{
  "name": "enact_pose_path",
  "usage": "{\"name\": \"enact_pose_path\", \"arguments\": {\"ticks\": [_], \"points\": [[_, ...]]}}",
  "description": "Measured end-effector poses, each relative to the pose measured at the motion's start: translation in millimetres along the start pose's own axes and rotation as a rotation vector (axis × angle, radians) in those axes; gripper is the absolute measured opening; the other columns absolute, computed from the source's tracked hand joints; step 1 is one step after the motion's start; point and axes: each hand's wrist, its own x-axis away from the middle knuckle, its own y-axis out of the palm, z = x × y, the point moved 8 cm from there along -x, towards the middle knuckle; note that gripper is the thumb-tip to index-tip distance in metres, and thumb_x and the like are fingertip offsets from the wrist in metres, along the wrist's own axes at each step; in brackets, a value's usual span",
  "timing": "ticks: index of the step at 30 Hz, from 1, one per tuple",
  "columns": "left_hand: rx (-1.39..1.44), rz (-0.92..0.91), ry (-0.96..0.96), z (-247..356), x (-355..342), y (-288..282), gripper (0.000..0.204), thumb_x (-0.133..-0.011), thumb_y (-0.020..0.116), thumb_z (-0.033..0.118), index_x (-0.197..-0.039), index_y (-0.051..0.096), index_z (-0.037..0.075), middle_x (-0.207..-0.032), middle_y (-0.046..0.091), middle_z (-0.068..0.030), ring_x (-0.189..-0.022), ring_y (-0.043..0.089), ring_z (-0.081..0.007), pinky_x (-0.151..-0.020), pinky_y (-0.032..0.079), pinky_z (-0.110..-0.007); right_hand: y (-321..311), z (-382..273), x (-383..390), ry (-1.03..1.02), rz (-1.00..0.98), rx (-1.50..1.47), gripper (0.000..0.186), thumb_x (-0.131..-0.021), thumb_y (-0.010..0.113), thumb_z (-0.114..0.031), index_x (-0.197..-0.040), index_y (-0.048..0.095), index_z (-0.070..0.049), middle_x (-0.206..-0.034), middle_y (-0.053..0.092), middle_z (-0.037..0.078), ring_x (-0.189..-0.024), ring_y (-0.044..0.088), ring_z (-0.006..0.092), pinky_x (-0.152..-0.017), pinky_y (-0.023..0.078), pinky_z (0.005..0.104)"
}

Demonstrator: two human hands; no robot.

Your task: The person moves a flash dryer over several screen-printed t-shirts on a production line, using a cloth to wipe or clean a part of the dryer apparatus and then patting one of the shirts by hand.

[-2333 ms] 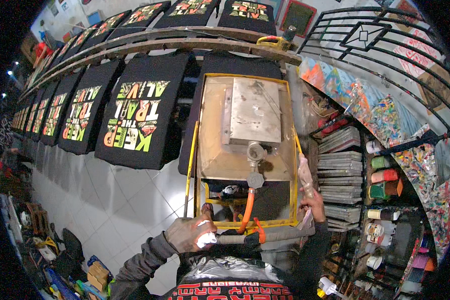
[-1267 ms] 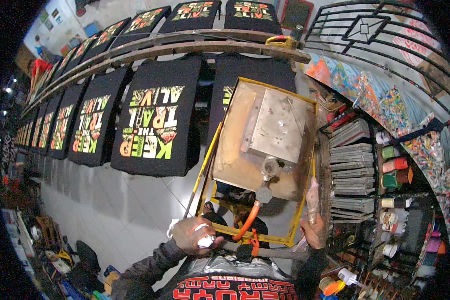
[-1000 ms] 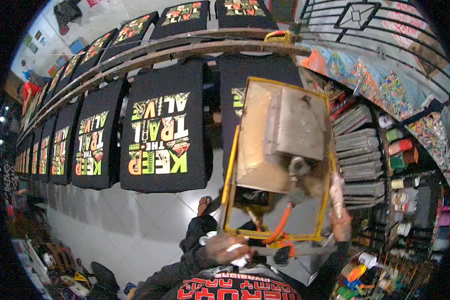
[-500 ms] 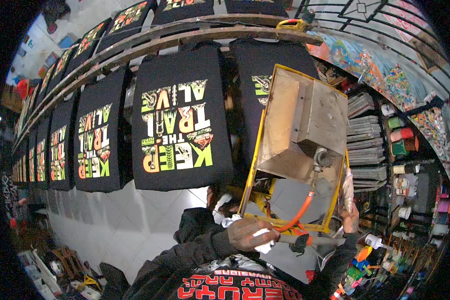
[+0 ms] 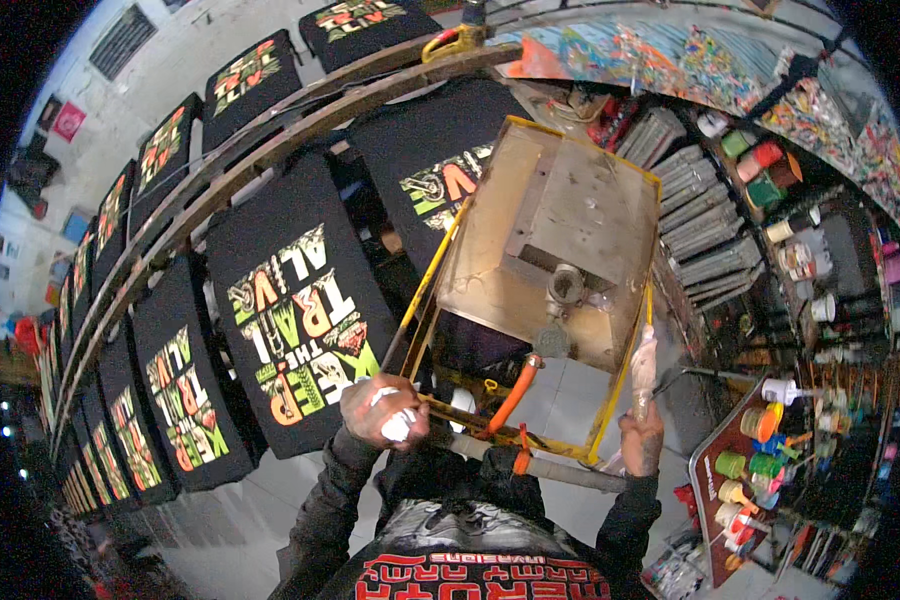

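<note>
My left hand [image 5: 382, 408] is closed around a white-wrapped handle [image 5: 399, 426] at the near left corner of a yellow metal frame [image 5: 422, 292]. My right hand [image 5: 642, 440] grips a plastic-wrapped upright handle [image 5: 644, 355] on the frame's right side. The frame carries a tan metal heater box [image 5: 560, 235] with an orange hose [image 5: 511, 393] below it. The box hangs over a black printed shirt [image 5: 438, 170], hiding most of its print. Another black shirt with a colourful print [image 5: 300, 330] lies on the board just left of the frame.
A long curved row of boards with printed black shirts [image 5: 165, 390] runs off to the left under a wooden rail [image 5: 270, 150]. At right stand shelves of paint jars [image 5: 760, 165], stacked screens [image 5: 690, 215] and a board of paint pots [image 5: 760, 470].
The view has swung and the heater frame now sits further right and tilted. More of the print on the shirt beneath it shows. Both hands have kept their grips.
</note>
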Motion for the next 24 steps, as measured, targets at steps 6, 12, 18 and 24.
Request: {"name": "enact_pose_path", "arguments": {"ticks": [6, 12, 18, 24], "points": [[0.15, -0.373, 0.087, -41.8, -1.1, 17.3, 0.032, -0.062, 0.085, 0.023, -0.088, 0.067, 0.018, -0.086, 0.067, -0.0023, -0.063, 0.067, -0.018, -0.049, 0.051, -0.03, 6.3, 7.0, 2.3, 0.07, 0.051, 0.171, 0.02, -0.077, 0.06, -0.003, -0.097, 0.056, -0.005, -0.075, 0.054, 0.004, -0.062, 0.054, 0.0153, -0.056, 0.045, 0.0316], [0.347, -0.299, -0.034, -64.8, -38.3, 12.3, 0.036, -0.064, 0.085, 0.019, -0.094, 0.065, 0.016, -0.085, 0.067, -0.0028, -0.066, 0.068, -0.0196, -0.051, 0.053, -0.03, 20.0, 25.8, 5.3, 0.188, 0.102, 0.05, 0.024, -0.078, 0.062, -0.004, -0.1, 0.055, -0.007, -0.073, 0.052, 0.0, -0.05, 0.047, 0.01, -0.042, 0.038, 0.0264], [0.406, -0.236, 0.04, -72.5, -57.3, 7.1, 0.033, -0.065, 0.085, 0.019, -0.091, 0.064, 0.016, -0.083, 0.066, -0.0019, -0.066, 0.068, -0.0187, -0.051, 0.053, -0.03, 34.5, -16.6, -1.8, 0.26, 0.01, -0.107, 0.029, -0.079, 0.065, -0.008, -0.106, 0.055, -0.005, -0.074, 0.055, 0.0, -0.048, 0.048, 0.0106, -0.04, 0.038, 0.0264], [0.322, -0.209, 0.045, -70.2, -68.5, 9.7, 0.028, -0.066, 0.082, 0.015, -0.085, 0.062, 0.017, -0.08, 0.065, -0.0007, -0.059, 0.064, -0.0161, -0.048, 0.05, -0.029, 21.1, 49.3, -3.0, -0.108, 0.095, 0.181, 0.031, -0.082, 0.066, -0.013, -0.109, 0.056, -0.002, -0.065, 0.054, 0.002, -0.042, 0.046, 0.0108, -0.037, 0.038, 0.0272]]}}
